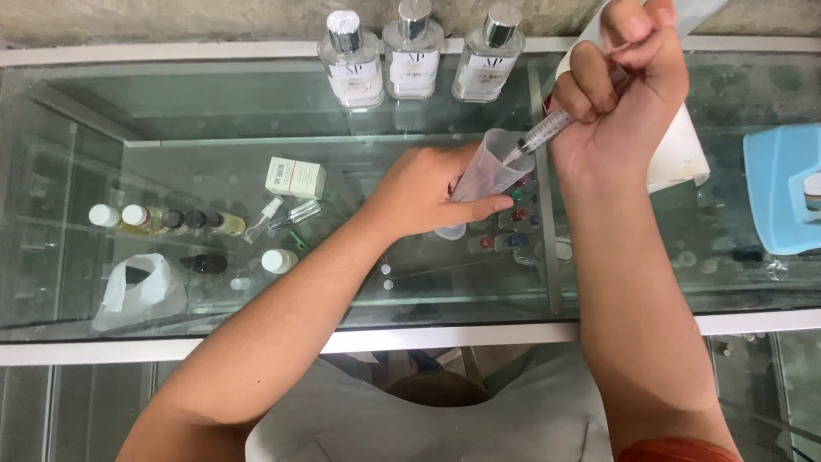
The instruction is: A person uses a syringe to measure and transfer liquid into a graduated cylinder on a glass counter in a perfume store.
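The person's forearms are reaching over the glass counter (256,342), the left hand (428,192) gripping a tilted clear beaker (489,167) while the right hand (624,94) is clenching a syringe (547,130) at its rim (three bottles (415,51) behind), risking spillage if the tip slips.

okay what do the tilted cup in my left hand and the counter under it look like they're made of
The measuring cup looks like translucent frosted plastic: cloudy, thin-walled, light passing through. The countertop appears to be clear glass with a white frame; bottles on the shelf below show through it.

A perfume shop: glass display counter (256,103), three clear perfume bottles (413,51), small vials (171,221).
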